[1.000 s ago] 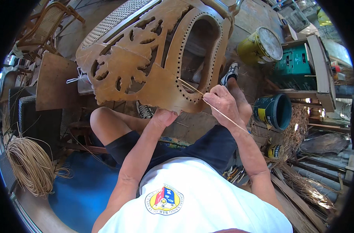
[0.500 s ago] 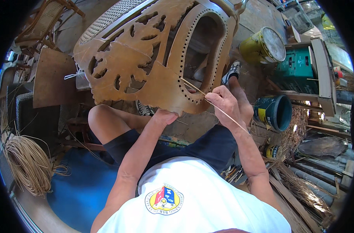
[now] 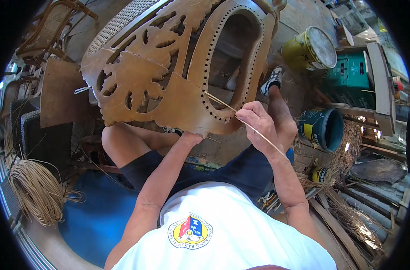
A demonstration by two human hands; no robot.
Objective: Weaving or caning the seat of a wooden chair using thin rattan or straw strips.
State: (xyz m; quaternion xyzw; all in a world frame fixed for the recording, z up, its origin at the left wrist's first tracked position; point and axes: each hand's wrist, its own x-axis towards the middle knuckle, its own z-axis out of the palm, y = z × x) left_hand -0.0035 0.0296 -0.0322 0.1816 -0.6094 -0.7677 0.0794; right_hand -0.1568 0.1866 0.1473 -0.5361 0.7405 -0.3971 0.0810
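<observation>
A brown carved wooden furniture frame point(image 3: 180, 101) leans before me, with cut-out leaf shapes and an oval opening ringed by small drilled holes. My right hand point(image 3: 258, 123) is closed in a pinch on a thin rattan strand point(image 3: 223, 103), just beside the lower right of the oval. One end of the strand meets the holes at the oval's left rim; the other trails back over my right wrist. My left hand point(image 3: 192, 138) reaches under the frame's lower edge, where its fingers are hidden.
A coil of rattan point(image 3: 36, 191) lies at the left, near a blue surface point(image 3: 92, 220). On the right stand a yellow bucket point(image 3: 309, 48), a green crate point(image 3: 349, 72) and a dark teal bucket point(image 3: 324, 128). Woven cane point(image 3: 119, 24) shows beyond the frame; wood scraps lie lower right.
The frame sits slightly farther left in the view. My left hand is tucked farther under its lower edge. My right hand keeps its pinch on the rattan strand, nearly in place.
</observation>
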